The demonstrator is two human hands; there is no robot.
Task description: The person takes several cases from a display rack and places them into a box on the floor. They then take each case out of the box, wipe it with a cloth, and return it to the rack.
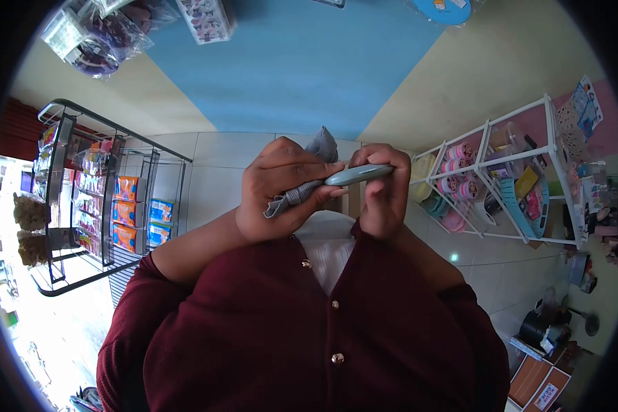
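A thin, glossy, pale green object with rounded edges (359, 174) is held in front of my chest, seen nearly edge-on, so its exact kind cannot be told. The fingers of my right hand (386, 196) curl around its right end. My left hand (281, 182) is closed on a grey cloth (292, 199), which sticks out below the fingers and again above them. The left thumb and fingertips meet the left end of the green object, with cloth bunched against it. What lies inside the left palm is hidden.
To the left stands a black wire rack (127, 130) hung with orange and blue packets (125, 209). A white shelf rack (484, 165) with pink rolls and plastic baskets stands on the right. Wrapped goods (99, 41) hang on the blue and cream wall (295, 69) ahead.
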